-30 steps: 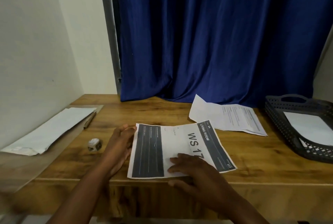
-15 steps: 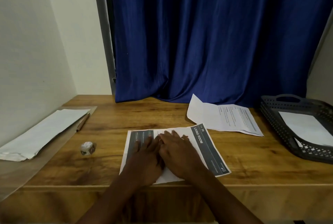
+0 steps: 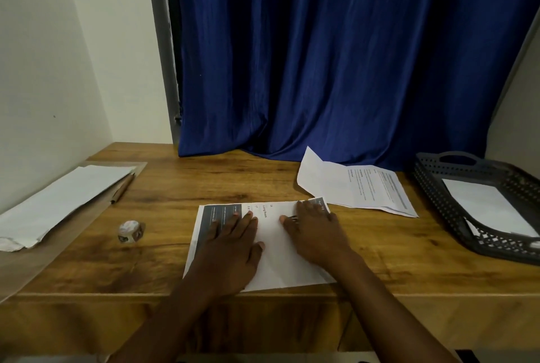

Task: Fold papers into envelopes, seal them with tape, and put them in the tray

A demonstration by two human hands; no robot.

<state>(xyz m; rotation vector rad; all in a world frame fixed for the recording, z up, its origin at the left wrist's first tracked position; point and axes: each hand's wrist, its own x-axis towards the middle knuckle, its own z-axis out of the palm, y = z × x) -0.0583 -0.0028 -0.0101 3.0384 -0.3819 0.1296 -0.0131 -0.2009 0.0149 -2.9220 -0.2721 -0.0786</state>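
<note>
Both my palms flat on the paper (image 3: 274,257).
My left hand (image 3: 230,248) and right hand (image 3: 317,234) press it with straight fingers, gripping nothing, on the table (image 3: 380,260).

Head camera looks down, close over desk (image 3: 365,251).

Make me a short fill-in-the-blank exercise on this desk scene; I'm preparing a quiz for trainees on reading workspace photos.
1. Both hands, left hand and right hand, press flat on the ____.
2. The tray stands at the desk's ____ side.
3. The curtain behind the desk is ____.
4. The tape roll lies to the ____ of the left hand.

Missing words: paper; right; blue; left
</note>
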